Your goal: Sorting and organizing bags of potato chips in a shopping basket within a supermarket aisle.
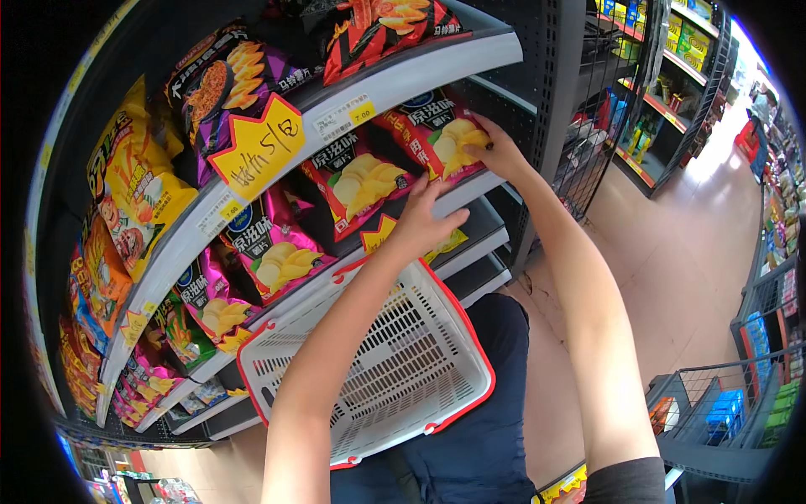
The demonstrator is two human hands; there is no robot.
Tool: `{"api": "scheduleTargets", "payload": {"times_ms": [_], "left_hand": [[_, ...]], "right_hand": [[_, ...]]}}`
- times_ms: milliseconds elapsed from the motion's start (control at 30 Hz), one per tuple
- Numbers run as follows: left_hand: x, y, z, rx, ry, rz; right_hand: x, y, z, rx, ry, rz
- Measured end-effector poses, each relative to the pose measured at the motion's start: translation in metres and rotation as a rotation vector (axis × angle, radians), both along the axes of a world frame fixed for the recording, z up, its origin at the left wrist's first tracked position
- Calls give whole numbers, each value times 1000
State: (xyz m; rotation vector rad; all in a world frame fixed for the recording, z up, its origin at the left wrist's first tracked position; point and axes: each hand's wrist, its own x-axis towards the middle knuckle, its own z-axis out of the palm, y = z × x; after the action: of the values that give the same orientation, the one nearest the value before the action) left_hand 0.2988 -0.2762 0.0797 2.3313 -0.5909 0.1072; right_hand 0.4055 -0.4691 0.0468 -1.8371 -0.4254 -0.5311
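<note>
Both hands are at a red bag of potato chips [434,135] that lies at the right end of a shelf. My right hand [497,148] grips its right side, fingers on the front and upper edge. My left hand [428,217] is at the bag's lower left corner, fingertips touching it, thumb spread out. Just left lies another red bag of chips [359,183], with pink bags of chips [271,252] farther along. Below my left forearm, a white plastic shopping basket with a red rim [463,302] rests over my legs; no goods are visible inside.
The shelf's white front edge [415,60] curves above the hands, bearing a yellow price sign [258,148]. A dark perforated upright [548,126] stands at the shelf's right end. Tiled floor [655,252] runs along the aisle, with a person [759,129] far off and wire racks at right.
</note>
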Motion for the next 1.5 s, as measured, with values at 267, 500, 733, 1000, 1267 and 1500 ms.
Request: {"api": "scheduleTargets", "payload": {"times_ms": [267,500,733,1000,1267,1500], "left_hand": [[-138,89,-2,-42,-14,61],[-286,235,-62,297,-322,1128],[-339,292,-107,23,25,1175],[-363,288,-81,-185,-35,1104],[-386,256,-19,-751,125,889],[-399,265,18,-720,108,1055]], "right_hand": [[-69,66,-15,-92,-311,-536],[-236,73,-91,265,781,114],[-273,88,-81,172,729,296],[-295,74,-39,41,761,139],[-338,42,70,-167,670,18],[-370,44,107,-52,643,56]]}}
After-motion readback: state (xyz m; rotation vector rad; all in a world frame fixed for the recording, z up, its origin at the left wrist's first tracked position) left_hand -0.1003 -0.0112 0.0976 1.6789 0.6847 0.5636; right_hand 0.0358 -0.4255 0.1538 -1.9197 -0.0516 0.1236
